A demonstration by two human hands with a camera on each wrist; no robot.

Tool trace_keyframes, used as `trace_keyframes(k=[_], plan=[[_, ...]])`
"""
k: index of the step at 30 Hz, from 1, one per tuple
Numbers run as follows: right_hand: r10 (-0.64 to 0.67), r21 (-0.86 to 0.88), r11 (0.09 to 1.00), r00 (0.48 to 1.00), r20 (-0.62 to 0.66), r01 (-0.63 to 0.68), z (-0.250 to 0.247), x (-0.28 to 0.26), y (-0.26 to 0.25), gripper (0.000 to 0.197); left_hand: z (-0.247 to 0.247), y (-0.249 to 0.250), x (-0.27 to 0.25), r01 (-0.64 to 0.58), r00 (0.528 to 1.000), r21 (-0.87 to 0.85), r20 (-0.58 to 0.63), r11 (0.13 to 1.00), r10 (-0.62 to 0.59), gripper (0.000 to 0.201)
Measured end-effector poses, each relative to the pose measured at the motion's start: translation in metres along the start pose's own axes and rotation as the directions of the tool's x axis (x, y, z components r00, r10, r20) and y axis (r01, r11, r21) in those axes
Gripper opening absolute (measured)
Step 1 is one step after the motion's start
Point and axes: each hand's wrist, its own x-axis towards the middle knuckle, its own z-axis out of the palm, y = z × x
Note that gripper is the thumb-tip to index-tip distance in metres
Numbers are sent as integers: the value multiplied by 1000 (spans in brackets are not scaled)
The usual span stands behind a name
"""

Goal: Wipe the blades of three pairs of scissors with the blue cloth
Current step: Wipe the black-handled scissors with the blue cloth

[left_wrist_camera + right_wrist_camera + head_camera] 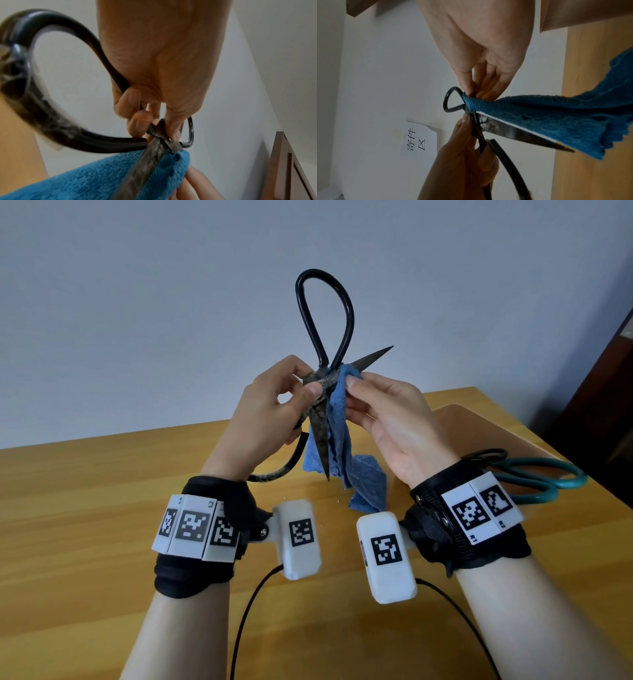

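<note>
Above the table, my left hand (310, 381) grips a pair of black iron scissors (323, 313) at the pivot. They are spread wide: one rusty blade (322, 446) points down, the other (375, 358) points up and right. My right hand (352, 385) pinches the blue cloth (337, 419) around the base of the upper blade; the rest of the cloth hangs to the table. The left wrist view shows the lower blade (147, 169) lying across the cloth (85, 178). In the right wrist view the cloth (539, 115) sits beside the bare blade (522, 134).
Teal-handled scissors (541, 481) and a dark-handled pair (486, 455) lie on the wooden table (85, 525) behind my right wrist, on a tan board (479, 426). Cables trail off the wrist cameras. A paper sign (418, 139) hangs on the wall; dark furniture (603, 392) stands at right.
</note>
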Motion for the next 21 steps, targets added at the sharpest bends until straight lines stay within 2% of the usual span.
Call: trace_keyframes(k=[10, 15, 21], plan=[[-20, -11, 1000, 1000, -13, 20, 2, 0, -5, 14, -1, 5, 1, -42, 999, 11, 19, 999, 42, 13], [-14, -24, 1000, 1000, -4, 14, 3, 0, -5, 18, -3, 5, 0, -31, 999, 11, 20, 999, 31, 13], [-17, -68, 997, 999, 41, 20, 8, -2, -5, 12, -9, 4, -3, 14, 999, 5, 30, 1000, -14, 13]])
